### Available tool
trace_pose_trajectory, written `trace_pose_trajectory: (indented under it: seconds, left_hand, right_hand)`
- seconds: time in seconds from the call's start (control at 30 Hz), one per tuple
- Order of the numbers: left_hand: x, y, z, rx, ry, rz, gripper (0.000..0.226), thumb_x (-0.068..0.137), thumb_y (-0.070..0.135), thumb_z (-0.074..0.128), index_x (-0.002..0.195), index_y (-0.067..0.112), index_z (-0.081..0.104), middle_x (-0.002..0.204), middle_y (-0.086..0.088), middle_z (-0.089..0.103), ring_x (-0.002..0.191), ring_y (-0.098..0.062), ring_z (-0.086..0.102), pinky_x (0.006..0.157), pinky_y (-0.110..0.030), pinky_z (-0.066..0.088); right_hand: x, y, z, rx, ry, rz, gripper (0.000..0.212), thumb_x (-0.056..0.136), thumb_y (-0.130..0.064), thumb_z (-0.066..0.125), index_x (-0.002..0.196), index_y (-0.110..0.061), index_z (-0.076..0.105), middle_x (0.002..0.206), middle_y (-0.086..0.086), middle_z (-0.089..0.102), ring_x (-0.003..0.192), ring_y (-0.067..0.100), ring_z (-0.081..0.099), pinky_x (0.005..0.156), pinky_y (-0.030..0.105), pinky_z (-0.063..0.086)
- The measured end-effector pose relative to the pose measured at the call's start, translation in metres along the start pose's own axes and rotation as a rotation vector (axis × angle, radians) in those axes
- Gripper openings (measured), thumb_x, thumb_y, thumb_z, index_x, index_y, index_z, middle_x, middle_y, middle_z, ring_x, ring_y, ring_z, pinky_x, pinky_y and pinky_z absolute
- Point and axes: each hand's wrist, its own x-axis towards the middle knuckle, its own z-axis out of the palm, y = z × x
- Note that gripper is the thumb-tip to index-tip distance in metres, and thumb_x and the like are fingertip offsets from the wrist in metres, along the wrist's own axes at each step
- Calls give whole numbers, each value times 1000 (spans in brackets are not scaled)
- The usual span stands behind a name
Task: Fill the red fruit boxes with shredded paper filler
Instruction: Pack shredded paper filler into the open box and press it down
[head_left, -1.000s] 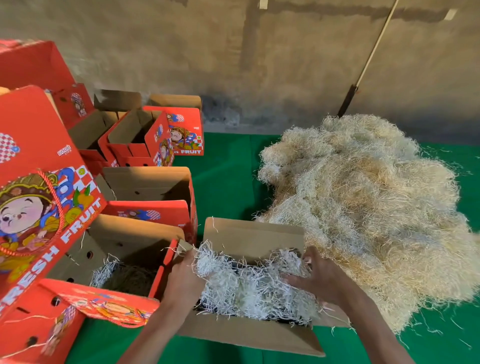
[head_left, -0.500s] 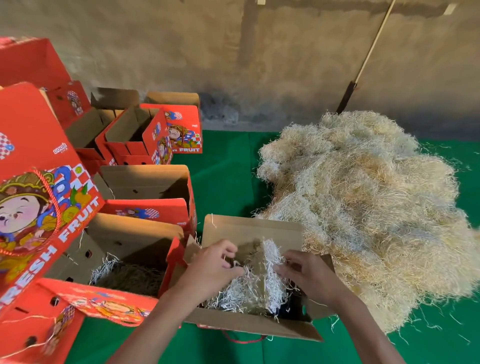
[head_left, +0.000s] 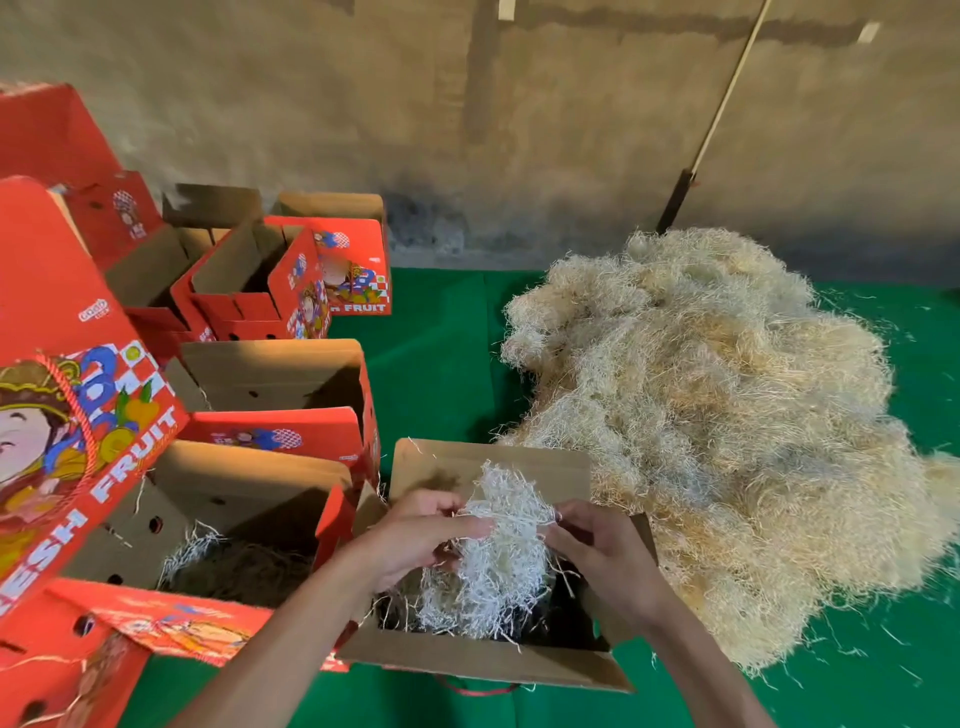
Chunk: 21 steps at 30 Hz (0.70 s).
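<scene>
Red boxes (head_left: 291, 291) with cartoon prints, pale straw-coloured filler pile (head_left: 727, 415), white shreds (head_left: 498, 561), green cloth (head_left: 441, 364).

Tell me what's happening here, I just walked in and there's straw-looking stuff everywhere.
A person is packing red fruit boxes with shredded paper. Both hands, left and right, hold a white clump of filler over the open box in front of them. A big pile of filler lies on the green cover to the right. The neighbouring box already has some inside.
</scene>
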Motion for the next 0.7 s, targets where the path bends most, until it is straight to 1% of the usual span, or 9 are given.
trace_pose_trajectory:
  seconds: [0.1, 0.2, 0.3, 0.37, 0.43, 0.5, 0.57, 0.63, 0.7]
  left_hand:
    - [-2, -9, -11, -67, 68, -5, 78, 63, 41, 93, 129, 27, 55, 130, 13, 56, 106, -1, 56, 103, -38, 46]
    - [-3, -16, -10, -174, -4, -20, 74, 65, 39, 93, 126, 35, 51, 135, 12, 51, 130, -12, 42, 106, -46, 41]
    - [1, -19, 6, -224, -63, -59, 113, 68, 29, 92, 154, 18, 22, 150, -1, 42, 143, -21, 35, 113, -57, 36]
    - [2, -17, 10, -216, -46, -83, 117, 67, 21, 93, 157, 16, 18, 145, -10, 47, 135, -27, 47, 101, -51, 50]
    - [0, -14, 4, -251, -5, -99, 105, 69, 10, 90, 153, 13, 28, 126, -8, 53, 116, -32, 63, 84, -41, 59]
    - [-2, -13, -5, -298, 13, -119, 95, 68, 4, 89, 147, 12, 37, 126, -8, 53, 106, -31, 69, 80, -40, 60]
    - [-4, -13, -11, -335, 6, -143, 85, 68, 1, 88, 138, 15, 44, 128, -6, 50, 108, -30, 67, 79, -42, 60]
    - [-6, -15, -17, -370, 40, -159, 74, 66, -1, 89, 125, 14, 46, 127, -14, 51, 104, -33, 65, 76, -43, 60]
    - [-8, -16, -21, -418, 97, -176, 77, 65, -3, 89, 126, 11, 43, 126, -16, 52, 100, -34, 64, 74, -44, 60]
  right_hand:
    - [-2, 8, -7, -53, 52, -23, 13, 94, -37, 67, 91, -26, 72, 87, -9, 74, 79, 6, 69, 74, 30, 53]
    - [-3, 11, 0, -41, 59, 20, 17, 93, -50, 64, 96, -33, 65, 83, -2, 69, 67, 4, 62, 65, 43, 51]
    - [-2, 4, 17, 113, -104, 99, 39, 82, -68, 67, 114, -49, 55, 111, -15, 69, 99, 2, 67, 84, 31, 56]
    - [-1, 2, 16, 160, -103, 51, 32, 84, -55, 75, 112, -51, 62, 113, -19, 71, 102, 1, 67, 83, 21, 55]
    - [-2, 2, 5, 158, -58, 40, 21, 85, -42, 76, 105, -44, 70, 96, -15, 74, 84, 3, 70, 70, 17, 53]
    - [-4, 8, -4, 160, -34, 33, 24, 87, -37, 74, 109, -29, 73, 84, -10, 74, 70, 6, 66, 64, 18, 49]
    - [-8, 12, -9, 187, -8, 71, 27, 85, -35, 73, 107, -20, 74, 77, -3, 72, 63, 10, 60, 60, 25, 47]
    - [-9, 20, -17, 179, 54, 138, 16, 87, -27, 73, 91, -11, 73, 66, 6, 66, 57, 20, 57, 56, 40, 47]
    - [-11, 27, -27, 207, 120, 215, 27, 86, -24, 74, 81, 1, 64, 62, 9, 61, 53, 23, 58, 56, 48, 53]
